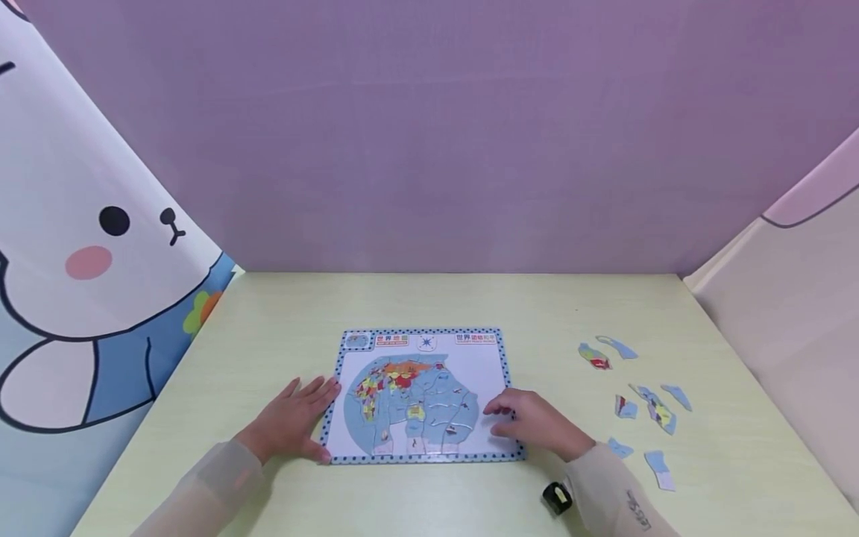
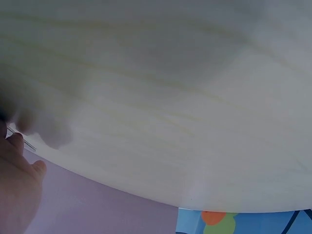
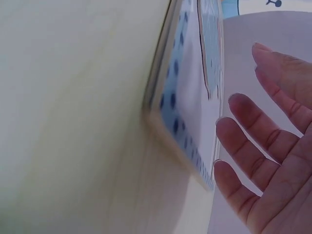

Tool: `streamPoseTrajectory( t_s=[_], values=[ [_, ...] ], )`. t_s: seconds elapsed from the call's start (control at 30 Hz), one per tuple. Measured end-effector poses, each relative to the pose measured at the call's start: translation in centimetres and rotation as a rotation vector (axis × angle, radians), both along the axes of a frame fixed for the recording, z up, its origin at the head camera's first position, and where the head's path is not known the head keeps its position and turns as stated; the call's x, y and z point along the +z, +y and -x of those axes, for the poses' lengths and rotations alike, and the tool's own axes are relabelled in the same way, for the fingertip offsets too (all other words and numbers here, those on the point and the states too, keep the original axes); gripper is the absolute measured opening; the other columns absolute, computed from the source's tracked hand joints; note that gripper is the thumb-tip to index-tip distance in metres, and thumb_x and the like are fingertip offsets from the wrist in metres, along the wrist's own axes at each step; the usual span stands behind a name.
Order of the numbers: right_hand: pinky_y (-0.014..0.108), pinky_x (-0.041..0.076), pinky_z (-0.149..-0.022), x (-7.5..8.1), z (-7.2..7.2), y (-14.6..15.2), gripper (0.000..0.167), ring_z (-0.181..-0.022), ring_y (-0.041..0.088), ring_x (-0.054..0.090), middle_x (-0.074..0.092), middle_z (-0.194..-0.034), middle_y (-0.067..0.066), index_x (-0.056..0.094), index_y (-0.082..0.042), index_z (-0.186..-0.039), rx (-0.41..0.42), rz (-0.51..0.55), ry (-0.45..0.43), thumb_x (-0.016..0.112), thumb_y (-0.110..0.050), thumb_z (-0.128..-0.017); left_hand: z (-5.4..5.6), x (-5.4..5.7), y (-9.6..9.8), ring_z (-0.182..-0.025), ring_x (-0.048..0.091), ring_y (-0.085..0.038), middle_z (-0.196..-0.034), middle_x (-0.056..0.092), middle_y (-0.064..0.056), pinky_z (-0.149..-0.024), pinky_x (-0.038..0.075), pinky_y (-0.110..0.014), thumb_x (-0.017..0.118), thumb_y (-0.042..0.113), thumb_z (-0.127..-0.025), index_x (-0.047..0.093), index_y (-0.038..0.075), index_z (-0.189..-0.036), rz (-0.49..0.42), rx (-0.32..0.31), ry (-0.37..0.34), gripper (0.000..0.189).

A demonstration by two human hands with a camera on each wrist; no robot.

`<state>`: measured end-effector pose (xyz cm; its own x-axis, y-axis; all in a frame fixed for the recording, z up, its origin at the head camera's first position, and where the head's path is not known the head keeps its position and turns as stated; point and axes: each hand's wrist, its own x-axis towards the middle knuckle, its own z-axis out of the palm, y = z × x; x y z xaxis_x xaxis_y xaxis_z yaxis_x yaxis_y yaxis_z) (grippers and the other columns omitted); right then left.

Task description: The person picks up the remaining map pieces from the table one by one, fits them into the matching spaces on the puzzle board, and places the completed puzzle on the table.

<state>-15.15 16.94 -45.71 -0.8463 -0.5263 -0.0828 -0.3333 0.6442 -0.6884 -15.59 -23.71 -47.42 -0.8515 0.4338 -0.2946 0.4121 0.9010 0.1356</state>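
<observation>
A jigsaw puzzle board (image 1: 495,373) with a dotted blue border lies flat on the table in the head view. Fitted map pieces (image 1: 439,399) form part of a world map on it, with bare white at the right. My left hand (image 1: 288,419) lies at the board's left edge, fingers spread, thumb by the lower corner. Over the right border hovers my right hand (image 1: 537,424), its fingers loosely bent. The right wrist view shows that hand (image 3: 273,131) holding nothing, its fingertips beside the board (image 3: 192,92). At the left wrist view's edge, only part of the left hand (image 2: 17,185) shows.
Several loose puzzle pieces, among them a two-tone one (image 1: 661,470) and a yellow-patched one (image 1: 656,409), are scattered on the table (image 1: 738,447) to the right. A small black object (image 1: 557,497) sits by the right sleeve. A purple cloth (image 1: 456,149) rises behind the table.
</observation>
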Motion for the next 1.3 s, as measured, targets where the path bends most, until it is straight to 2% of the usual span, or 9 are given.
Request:
streamPoseTrajectory(
  t_s=[0.23,0.5,0.8,1.07,1.3],
  values=[
    [0.032,0.051,-0.078,0.0,-0.4,1.5,0.02,-0.084,0.016,0.056,0.063,-0.092,-0.002,0.071,-0.006,-0.099,-0.063,-0.015,0.002,0.075,-0.005,-0.08,0.0,0.0,0.0,-0.144,0.017,-0.035,-0.156,0.027,-0.009,-0.113,0.007,-0.059,0.073,0.067,-0.065,0.029,0.005,-0.15,0.002,0.003,-0.008,0.114],
    [0.03,0.052,-0.078,-0.2,-0.8,2.9,0.02,-0.086,0.019,0.057,0.064,-0.093,-0.001,0.07,-0.004,-0.099,-0.04,0.035,0.031,0.075,-0.004,-0.08,0.0,-0.1,-0.2,-0.143,0.019,-0.036,-0.155,0.028,-0.012,-0.112,0.009,-0.061,0.072,0.068,-0.065,0.031,0.002,-0.149,-0.012,-0.013,0.009,0.114],
    [0.033,0.052,-0.081,-0.8,-1.1,4.3,0.021,-0.09,0.02,0.059,0.065,-0.096,0.0,0.069,-0.003,-0.1,-0.077,0.045,0.02,0.073,-0.005,-0.08,0.0,-0.2,-0.1,-0.143,0.018,-0.035,-0.155,0.027,-0.01,-0.113,0.009,-0.06,0.073,0.067,-0.065,0.03,0.003,-0.149,0.002,-0.006,0.009,0.114],
    [0.031,0.053,-0.079,-0.9,-1.7,5.9,0.022,-0.088,0.02,0.062,0.066,-0.095,0.003,0.068,-0.001,-0.1,-0.047,0.058,0.083,0.074,-0.007,-0.079,0.0,0.0,-0.2,-0.143,0.019,-0.037,-0.155,0.028,-0.013,-0.112,0.009,-0.061,0.071,0.069,-0.066,0.03,0.001,-0.149,-0.009,-0.019,0.008,0.114],
    [0.028,0.053,-0.078,-1.5,-2.2,7.3,0.022,-0.087,0.016,0.061,0.067,-0.095,0.002,0.068,-0.002,-0.099,-0.092,0.059,0.053,0.075,-0.008,-0.08,0.0,-0.1,-0.2,-0.142,0.02,-0.037,-0.154,0.029,-0.013,-0.112,0.01,-0.061,0.072,0.068,-0.066,0.031,0.001,-0.148,-0.01,-0.027,0.014,0.113]
  ],
)
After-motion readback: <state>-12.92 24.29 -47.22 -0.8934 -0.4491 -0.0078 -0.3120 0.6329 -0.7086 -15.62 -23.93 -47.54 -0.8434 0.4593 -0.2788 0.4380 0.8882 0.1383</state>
